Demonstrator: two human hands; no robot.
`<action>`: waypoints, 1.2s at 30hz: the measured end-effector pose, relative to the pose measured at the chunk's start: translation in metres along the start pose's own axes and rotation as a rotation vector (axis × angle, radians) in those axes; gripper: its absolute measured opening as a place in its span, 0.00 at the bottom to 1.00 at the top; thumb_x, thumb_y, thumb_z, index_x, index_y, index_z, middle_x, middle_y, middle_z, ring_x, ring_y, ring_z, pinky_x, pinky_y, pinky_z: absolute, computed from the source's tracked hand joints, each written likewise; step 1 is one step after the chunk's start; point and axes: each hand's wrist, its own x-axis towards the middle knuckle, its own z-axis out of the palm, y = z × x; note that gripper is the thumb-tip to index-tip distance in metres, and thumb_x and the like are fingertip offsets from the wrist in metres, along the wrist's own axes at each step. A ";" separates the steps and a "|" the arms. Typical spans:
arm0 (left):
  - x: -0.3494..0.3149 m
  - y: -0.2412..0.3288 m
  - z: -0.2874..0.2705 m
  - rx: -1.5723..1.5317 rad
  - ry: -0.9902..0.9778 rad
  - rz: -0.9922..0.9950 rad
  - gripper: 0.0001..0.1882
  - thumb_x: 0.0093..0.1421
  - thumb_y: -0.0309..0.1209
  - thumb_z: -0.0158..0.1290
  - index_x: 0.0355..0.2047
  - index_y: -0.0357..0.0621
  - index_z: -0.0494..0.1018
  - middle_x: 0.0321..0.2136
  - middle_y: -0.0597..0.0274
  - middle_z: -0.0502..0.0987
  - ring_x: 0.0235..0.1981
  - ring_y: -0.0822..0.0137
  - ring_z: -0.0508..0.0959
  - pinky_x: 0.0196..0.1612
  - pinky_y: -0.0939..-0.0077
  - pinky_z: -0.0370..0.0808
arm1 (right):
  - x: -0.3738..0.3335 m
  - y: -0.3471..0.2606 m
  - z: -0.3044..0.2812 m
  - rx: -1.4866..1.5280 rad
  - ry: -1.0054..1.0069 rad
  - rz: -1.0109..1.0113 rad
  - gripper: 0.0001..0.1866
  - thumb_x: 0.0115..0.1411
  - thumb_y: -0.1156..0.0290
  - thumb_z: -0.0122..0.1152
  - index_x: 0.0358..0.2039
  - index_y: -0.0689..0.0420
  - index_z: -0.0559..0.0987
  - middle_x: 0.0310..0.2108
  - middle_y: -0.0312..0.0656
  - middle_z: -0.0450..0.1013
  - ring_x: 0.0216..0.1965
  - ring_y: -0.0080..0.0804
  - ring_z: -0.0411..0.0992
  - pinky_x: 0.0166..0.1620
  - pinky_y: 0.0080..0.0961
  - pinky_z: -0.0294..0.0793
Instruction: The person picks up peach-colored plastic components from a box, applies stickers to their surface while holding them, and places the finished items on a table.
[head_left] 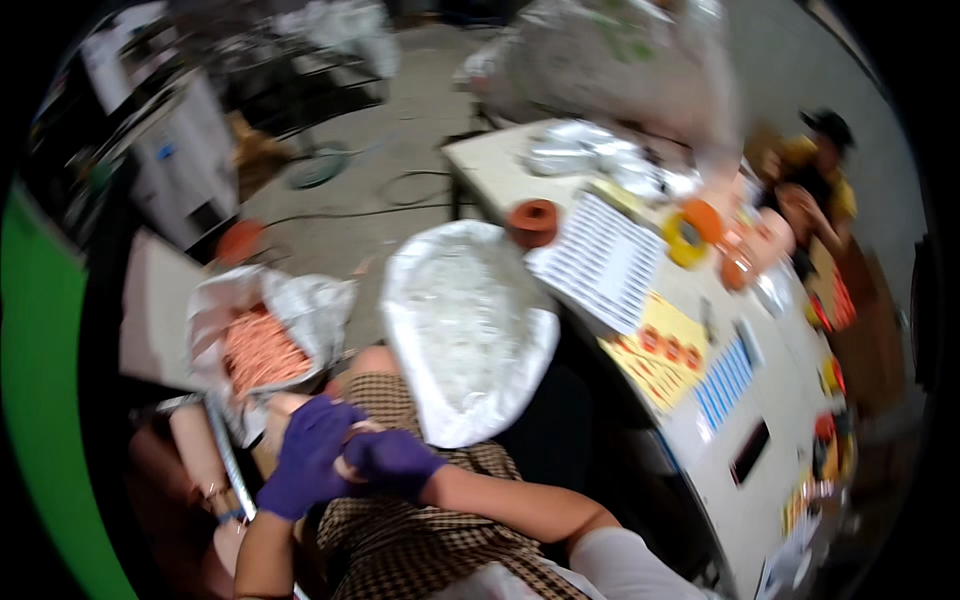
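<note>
My left hand [312, 455] and my right hand [395, 463], both in purple gloves, meet over my checked brown garment [400, 525]. Their fingers are closed and pressed against each other. Small pale pink patches show between them; blur hides whether these are bare fingertips or a held piece. Just beyond my left hand stands a white sack [325, 300] with many small salmon-pink pieces [265, 350] in it. In front of my lap, a white bag [405, 330] lies open, filled with clear, shiny small pieces [465, 320].
To the right runs a white table [735, 505] with printed sheets [605, 260], a yellow card [660, 355], tape rolls [685, 240], an orange-brown roll [532, 222] and a dark phone [750, 452]. Another person [825, 180] is beyond it. Someone's bare arm [200, 455] is close on my left.
</note>
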 end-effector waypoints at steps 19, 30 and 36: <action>0.026 0.041 0.155 0.265 -0.268 1.038 0.39 0.61 0.30 0.49 0.72 0.62 0.48 0.62 0.66 0.63 0.62 0.67 0.66 0.60 0.67 0.67 | -0.357 -0.040 -0.221 -1.230 0.932 0.769 0.27 0.53 0.64 0.70 0.54 0.56 0.77 0.52 0.49 0.75 0.58 0.56 0.68 0.59 0.44 0.69; 0.027 0.045 0.152 0.452 -0.297 1.090 0.41 0.59 0.30 0.50 0.71 0.60 0.48 0.56 0.67 0.66 0.59 0.71 0.67 0.59 0.74 0.64 | -0.355 -0.025 -0.240 -0.980 1.253 0.781 0.13 0.48 0.67 0.74 0.34 0.58 0.85 0.37 0.44 0.80 0.43 0.40 0.77 0.48 0.33 0.76; 0.026 0.048 0.152 0.385 -0.213 1.039 0.38 0.60 0.32 0.51 0.70 0.63 0.52 0.53 0.67 0.69 0.56 0.71 0.70 0.57 0.74 0.67 | -0.353 -0.029 -0.233 -0.956 1.255 0.724 0.10 0.46 0.70 0.73 0.28 0.56 0.82 0.35 0.42 0.78 0.44 0.43 0.75 0.48 0.36 0.74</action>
